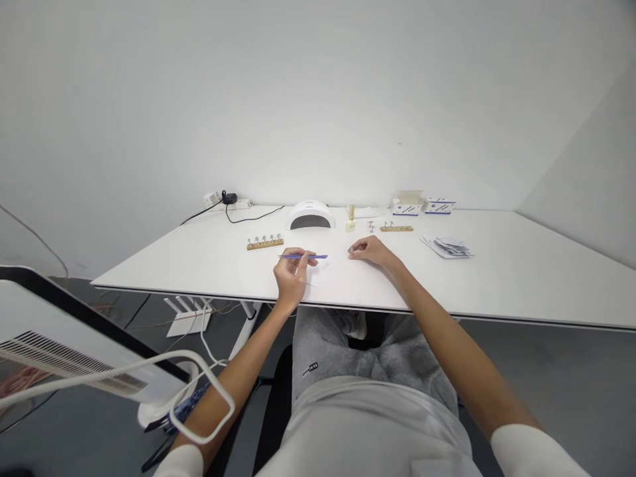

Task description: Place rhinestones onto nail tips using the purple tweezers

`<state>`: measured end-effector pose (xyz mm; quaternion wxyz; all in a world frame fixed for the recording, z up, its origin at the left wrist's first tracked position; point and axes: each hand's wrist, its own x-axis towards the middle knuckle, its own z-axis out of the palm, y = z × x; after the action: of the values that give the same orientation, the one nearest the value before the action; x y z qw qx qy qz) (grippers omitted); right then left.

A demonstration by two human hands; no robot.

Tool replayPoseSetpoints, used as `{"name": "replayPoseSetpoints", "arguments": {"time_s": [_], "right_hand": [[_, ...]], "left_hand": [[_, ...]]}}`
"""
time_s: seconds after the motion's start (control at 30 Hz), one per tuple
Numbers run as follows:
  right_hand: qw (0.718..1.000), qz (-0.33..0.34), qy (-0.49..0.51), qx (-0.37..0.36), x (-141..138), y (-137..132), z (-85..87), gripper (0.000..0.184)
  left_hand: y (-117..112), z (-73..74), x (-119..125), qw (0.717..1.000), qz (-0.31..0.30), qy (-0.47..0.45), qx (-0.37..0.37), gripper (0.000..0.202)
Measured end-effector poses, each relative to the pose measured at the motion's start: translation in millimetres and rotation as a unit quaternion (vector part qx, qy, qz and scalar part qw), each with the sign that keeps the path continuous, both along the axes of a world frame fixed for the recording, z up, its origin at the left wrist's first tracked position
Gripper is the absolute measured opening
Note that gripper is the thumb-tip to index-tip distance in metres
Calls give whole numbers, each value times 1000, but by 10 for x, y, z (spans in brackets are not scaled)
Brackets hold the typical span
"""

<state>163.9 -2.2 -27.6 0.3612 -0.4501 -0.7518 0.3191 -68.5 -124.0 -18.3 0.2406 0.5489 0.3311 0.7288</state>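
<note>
My left hand (292,273) is closed around a slim blue pen-like stick (314,256), which lies level across the fingers; its exact kind is too small to tell. To the right, my right hand (370,250) rests low over the table with thumb and forefinger pinched together. Whatever is between those fingertips is too small to make out. Tiny specks (326,264) lie on the white tabletop between my hands. Behind them stand a white nail lamp (311,214) and a nail polish bottle (350,218) with a gold cap.
A wooden bar with several small metal stands (265,244) is at left, a similar bar (396,228) at right. Flat packets (448,247) are piled farther right, near small boxes (407,203). A black cable (256,217) runs along the back. A white-framed appliance (89,338) leans at lower left.
</note>
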Motion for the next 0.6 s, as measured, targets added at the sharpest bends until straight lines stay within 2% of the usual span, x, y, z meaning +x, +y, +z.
{"name": "replayPoseSetpoints", "arguments": {"time_s": [0.1, 0.2, 0.3, 0.37, 0.5, 0.6], "right_hand": [[1000, 15, -9, -7, 108, -9, 49, 30], [999, -52, -1, 14, 161, -91, 189, 28], [983, -151, 52, 90, 17, -222, 361, 18], [986, -129, 57, 87, -210, -323, 441, 18], [991, -30, -102, 75, -789, -530, 451, 27], [961, -48, -268, 48, -1095, -628, 407, 54]], "left_hand": [[-24, 88, -45, 999, 21, 32, 3, 32], [-19, 192, -187, 992, 75, 104, 4, 40], [43, 232, -382, 968, 148, 200, -27, 30], [111, 203, -487, 943, 191, 269, -43, 29], [241, 67, -565, 897, 218, 375, -78, 30], [284, -16, -552, 868, 224, 431, -107, 30]]}}
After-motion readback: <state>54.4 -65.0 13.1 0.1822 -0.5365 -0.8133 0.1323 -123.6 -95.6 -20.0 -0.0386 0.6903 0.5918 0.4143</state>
